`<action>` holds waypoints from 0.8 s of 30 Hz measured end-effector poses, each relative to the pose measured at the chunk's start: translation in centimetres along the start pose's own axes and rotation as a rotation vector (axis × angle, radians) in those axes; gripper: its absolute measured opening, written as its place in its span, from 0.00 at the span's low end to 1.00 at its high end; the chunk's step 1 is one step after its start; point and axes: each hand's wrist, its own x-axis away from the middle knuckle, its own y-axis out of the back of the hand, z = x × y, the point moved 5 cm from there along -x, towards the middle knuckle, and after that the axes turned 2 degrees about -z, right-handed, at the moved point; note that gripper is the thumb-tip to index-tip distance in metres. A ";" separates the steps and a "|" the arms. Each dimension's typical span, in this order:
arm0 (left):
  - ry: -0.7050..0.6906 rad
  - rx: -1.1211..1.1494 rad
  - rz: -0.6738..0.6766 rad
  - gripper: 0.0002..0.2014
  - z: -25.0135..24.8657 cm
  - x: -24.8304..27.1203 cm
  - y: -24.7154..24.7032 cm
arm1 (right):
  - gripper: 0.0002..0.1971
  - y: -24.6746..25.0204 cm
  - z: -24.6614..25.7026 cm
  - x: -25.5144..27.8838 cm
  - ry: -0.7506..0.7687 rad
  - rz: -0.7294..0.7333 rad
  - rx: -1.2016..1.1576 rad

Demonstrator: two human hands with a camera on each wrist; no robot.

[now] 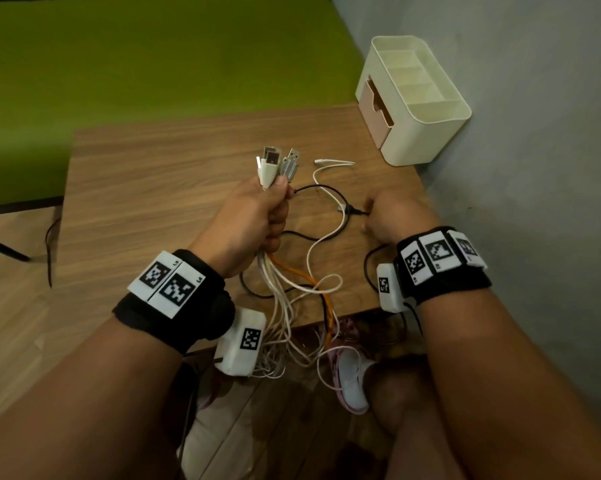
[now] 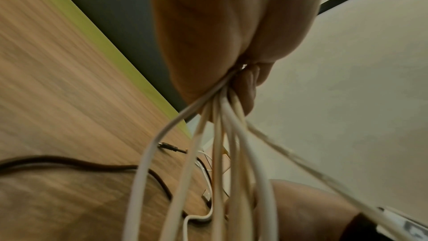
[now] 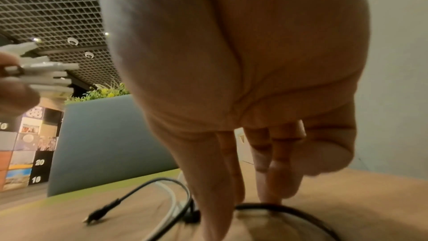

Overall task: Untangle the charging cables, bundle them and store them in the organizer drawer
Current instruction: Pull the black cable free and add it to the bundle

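My left hand (image 1: 271, 209) grips a bunch of white cables and an orange cable (image 1: 292, 268) in a fist above the table, with their USB plugs (image 1: 275, 162) sticking up. The strands (image 2: 222, 116) hang below the fist over the near table edge. A black cable (image 1: 314, 186) and a white cable (image 1: 330, 199) lie crossed on the table (image 1: 153, 185). My right hand (image 1: 371, 213) is down on the table; its thumb and fingertips (image 3: 273, 195) pinch the black cable (image 3: 289, 208). The cream organizer (image 1: 427, 133) stands at the far right corner, its pinkish drawer (image 1: 375, 109) facing left.
A grey wall (image 1: 534, 150) runs close along the table's right side. A green surface (image 1: 153, 57) lies beyond the far edge. The black cable's loose plug (image 3: 102, 212) rests left of my right hand. A white and pink shoe (image 1: 351, 379) is on the floor below.
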 end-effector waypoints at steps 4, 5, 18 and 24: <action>-0.011 0.008 -0.027 0.12 0.1 -0.3 -0.2 | 0.09 -0.6 0.1 0.0 0.027 -0.040 0.053; -0.020 0.025 -0.042 0.12 0.1 -0.4 -0.3 | 0.09 -0.5 0.0 0.0 0.028 -0.046 0.066; -0.136 0.065 -0.139 0.15 0.2 -1.3 -0.3 | 0.06 4.0 1.3 3.2 0.176 -0.355 -0.715; -0.212 0.097 -0.119 0.14 -0.4 -1.5 -1.2 | 0.04 3.6 3.6 5.1 0.385 -0.211 -1.152</action>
